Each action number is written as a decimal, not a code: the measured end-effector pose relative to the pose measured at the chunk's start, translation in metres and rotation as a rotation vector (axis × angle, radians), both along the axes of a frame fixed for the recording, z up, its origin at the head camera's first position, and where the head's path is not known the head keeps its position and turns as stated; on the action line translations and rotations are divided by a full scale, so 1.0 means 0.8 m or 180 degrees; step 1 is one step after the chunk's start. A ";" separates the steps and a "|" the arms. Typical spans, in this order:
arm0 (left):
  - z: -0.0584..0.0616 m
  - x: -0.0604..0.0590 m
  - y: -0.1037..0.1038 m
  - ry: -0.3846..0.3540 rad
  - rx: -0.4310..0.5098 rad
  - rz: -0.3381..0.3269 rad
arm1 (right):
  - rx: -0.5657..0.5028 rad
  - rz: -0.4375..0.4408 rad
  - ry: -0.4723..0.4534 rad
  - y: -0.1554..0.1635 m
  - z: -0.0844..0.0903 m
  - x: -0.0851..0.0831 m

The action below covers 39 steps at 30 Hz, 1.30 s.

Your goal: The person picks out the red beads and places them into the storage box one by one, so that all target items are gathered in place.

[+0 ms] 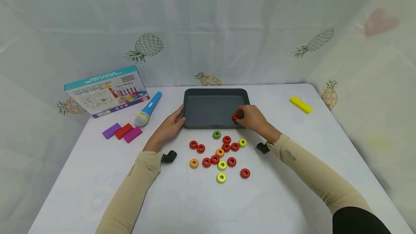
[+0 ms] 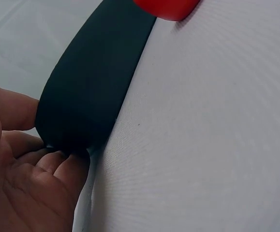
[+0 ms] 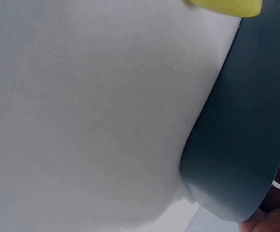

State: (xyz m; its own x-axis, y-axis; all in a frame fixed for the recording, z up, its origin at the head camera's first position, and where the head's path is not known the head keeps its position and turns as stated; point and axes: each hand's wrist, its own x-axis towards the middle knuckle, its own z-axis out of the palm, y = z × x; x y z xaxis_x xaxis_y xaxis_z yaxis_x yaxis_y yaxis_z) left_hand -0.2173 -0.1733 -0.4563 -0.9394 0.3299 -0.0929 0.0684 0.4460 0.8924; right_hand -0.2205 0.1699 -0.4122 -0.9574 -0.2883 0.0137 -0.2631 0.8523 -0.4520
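Rings [image 1: 221,156], loose, scattered just behind both hands. Right hand [image 1: 251,117] pinches red ring [image 1: 236,116] over tray [image 1: 195,113] near edge; best released low inside. Left wrist view: left hand [image 2: 19,169], fingers relaxed, steadies tray corner. Right wrist view: tray wall, yellow ring [image 3: 227,6] beside.

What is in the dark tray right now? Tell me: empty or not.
Nearly empty: the tray shows bare floor. The right hand holds one red ring just inside its near edge.

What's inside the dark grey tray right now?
The dark grey rectangular tray shows a bare floor; only the red ring pinched by the right hand is at its near right corner. That hand covers whatever lies beneath it.
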 end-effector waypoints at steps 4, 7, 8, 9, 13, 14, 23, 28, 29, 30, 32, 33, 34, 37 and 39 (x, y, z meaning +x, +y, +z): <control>0.000 0.002 0.001 -0.0014 0.0033 -0.0012 | -0.0147 0.0115 0.0156 0.006 -0.004 0.004; 0.001 0.003 0.002 -0.0012 0.0023 -0.0005 | -0.0250 0.0143 0.0293 0.009 -0.004 0.010; 0.001 0.002 0.001 -0.0004 -0.0010 0.0005 | -0.0284 0.0136 0.0332 0.009 -0.003 0.012; 0.002 0.002 0.001 0.0002 -0.0026 0.0014 | -0.0320 0.0131 0.0378 0.010 -0.002 0.014; 0.002 0.002 0.001 0.0009 -0.0089 0.0050 | -0.0458 0.0131 0.0607 0.012 0.002 0.025; 0.003 0.002 0.001 0.0006 -0.0096 0.0055 | -0.0480 0.0137 0.0642 0.012 0.005 0.029; 0.004 0.004 0.001 0.0000 -0.0047 0.0064 | -0.0501 0.0499 0.0462 0.002 0.010 0.076; 0.005 0.004 0.001 -0.0005 -0.0052 0.0054 | -0.0487 0.0588 0.0253 -0.001 0.005 0.096; 0.005 0.003 0.001 -0.0001 -0.0059 0.0053 | -0.0477 0.0594 0.0221 -0.001 0.004 0.099; 0.005 0.004 0.001 0.0001 -0.0058 0.0052 | -0.0476 0.0600 0.0187 -0.002 0.003 0.102; 0.005 0.004 0.001 0.0014 -0.0057 0.0045 | -0.0469 0.0612 0.0112 -0.002 0.000 0.106; 0.005 0.004 0.000 0.0019 -0.0059 0.0043 | -0.0466 0.0625 0.0078 -0.002 -0.001 0.108; 0.005 0.004 0.001 0.0023 -0.0063 0.0040 | -0.0461 0.0641 0.0052 -0.002 -0.003 0.110; 0.004 0.004 0.001 0.0017 -0.0053 0.0030 | -0.0453 0.0690 0.0033 -0.001 -0.007 0.113; 0.003 0.003 0.001 0.0004 -0.0049 0.0023 | -0.0443 0.0722 0.0058 0.000 -0.010 0.115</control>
